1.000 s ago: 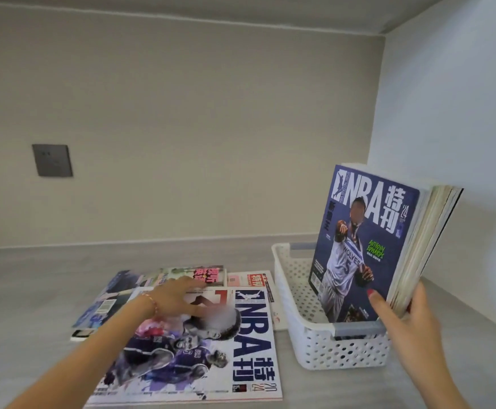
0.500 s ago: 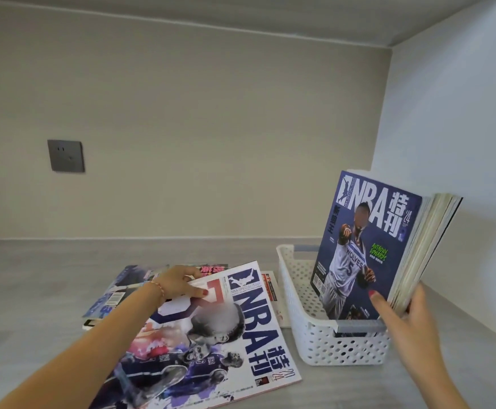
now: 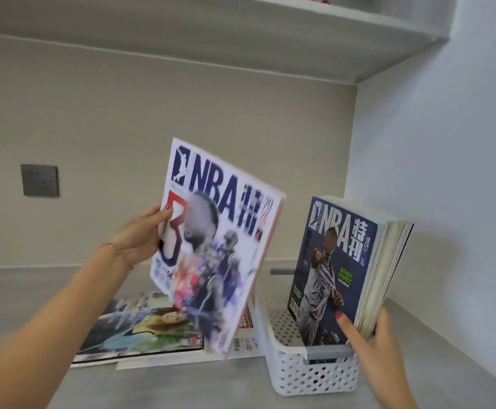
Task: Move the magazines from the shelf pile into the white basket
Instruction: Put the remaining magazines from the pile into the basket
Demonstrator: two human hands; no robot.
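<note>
My left hand (image 3: pixel 139 236) grips the left edge of a white NBA magazine (image 3: pixel 214 246) and holds it upright in the air, above the pile and just left of the basket. The remaining pile of magazines (image 3: pixel 140 332) lies flat on the grey shelf below it. A white perforated basket (image 3: pixel 308 373) stands at the right. Several magazines stand on end in it, the front one a dark blue NBA magazine (image 3: pixel 335 270). My right hand (image 3: pixel 373 346) clasps the lower right edge of that standing stack, thumb on the blue cover.
The grey shelf surface (image 3: pixel 19 305) ends at a beige back wall with a dark switch plate (image 3: pixel 40 180). A white side wall (image 3: pixel 447 187) rises close behind the basket on the right. Another shelf board (image 3: pixel 300 39) hangs overhead.
My left hand has picked the white NBA magazine off the pile and swung it upright, up and to the right toward the basket. My right hand keeps steadying the standing stack.
</note>
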